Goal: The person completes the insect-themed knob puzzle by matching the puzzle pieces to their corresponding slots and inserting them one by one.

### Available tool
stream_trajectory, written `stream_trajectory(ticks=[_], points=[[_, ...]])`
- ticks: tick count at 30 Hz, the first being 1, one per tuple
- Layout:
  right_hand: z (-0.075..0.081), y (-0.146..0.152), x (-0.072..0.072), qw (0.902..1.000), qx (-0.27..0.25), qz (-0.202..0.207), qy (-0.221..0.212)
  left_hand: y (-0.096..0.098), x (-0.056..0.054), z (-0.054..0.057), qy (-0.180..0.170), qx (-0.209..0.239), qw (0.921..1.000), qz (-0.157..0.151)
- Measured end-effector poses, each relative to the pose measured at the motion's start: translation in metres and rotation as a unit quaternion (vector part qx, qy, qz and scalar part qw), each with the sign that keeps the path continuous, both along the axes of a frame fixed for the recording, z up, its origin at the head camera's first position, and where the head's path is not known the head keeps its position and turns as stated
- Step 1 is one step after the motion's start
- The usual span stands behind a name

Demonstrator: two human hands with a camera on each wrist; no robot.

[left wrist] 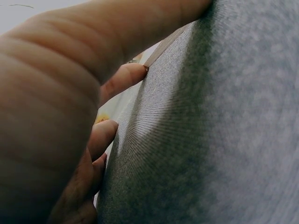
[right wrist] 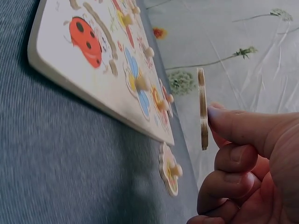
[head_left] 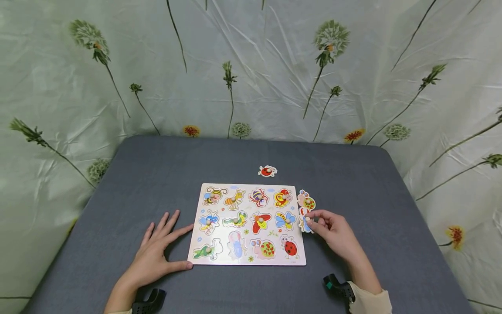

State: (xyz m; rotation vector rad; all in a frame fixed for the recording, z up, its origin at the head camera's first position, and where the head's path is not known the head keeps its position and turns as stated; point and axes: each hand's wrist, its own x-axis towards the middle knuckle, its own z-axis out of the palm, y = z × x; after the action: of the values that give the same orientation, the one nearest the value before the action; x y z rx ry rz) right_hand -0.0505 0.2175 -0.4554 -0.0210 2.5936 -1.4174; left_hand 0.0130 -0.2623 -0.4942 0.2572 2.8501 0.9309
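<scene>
A wooden knob puzzle board (head_left: 251,261) with insect pictures lies flat on the table. My left hand (head_left: 157,250) rests at its left side, fingers spread, with thumb and index finger touching the board's edge. Beyond the right edge, my right hand (head_left: 335,231) pinches a puzzle piece (head_left: 303,226) with blue wings by its knob. The right wrist view shows this piece (right wrist: 202,112) edge-on and raised off the table. A snail piece (head_left: 307,202) lies by the board's upper right corner. Above the board sits a ladybug piece (head_left: 267,171).
Knobbed pieces such as the spider (head_left: 259,197) and the red-winged insect (head_left: 261,222) sit in the upper rows. A green piece (head_left: 203,251) is in the bottom left slot. Bare printed slots, including the ladybug slot (head_left: 290,248), fill the rest of that row. Grey cloth (head_left: 157,165) covers the table.
</scene>
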Motion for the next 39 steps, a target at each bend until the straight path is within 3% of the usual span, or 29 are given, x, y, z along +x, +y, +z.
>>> stream_trajectory(ticks=[21, 30, 39], points=[[-0.006, -0.042, -0.002, 0.9965, -0.042, 0.072, -0.008, 0.0, 0.0, 0.001, -0.003, 0.006, 1.0, -0.001], [-0.007, -0.064, 0.0, 0.9919, -0.058, 0.105, -0.041, -0.001, 0.0, 0.002, 0.002, 0.007, 1.0, -0.001], [-0.014, -0.091, 0.006, 0.9893, -0.043, 0.138, -0.022, -0.001, 0.0, 0.001, -0.003, 0.007, 1.0, -0.004]])
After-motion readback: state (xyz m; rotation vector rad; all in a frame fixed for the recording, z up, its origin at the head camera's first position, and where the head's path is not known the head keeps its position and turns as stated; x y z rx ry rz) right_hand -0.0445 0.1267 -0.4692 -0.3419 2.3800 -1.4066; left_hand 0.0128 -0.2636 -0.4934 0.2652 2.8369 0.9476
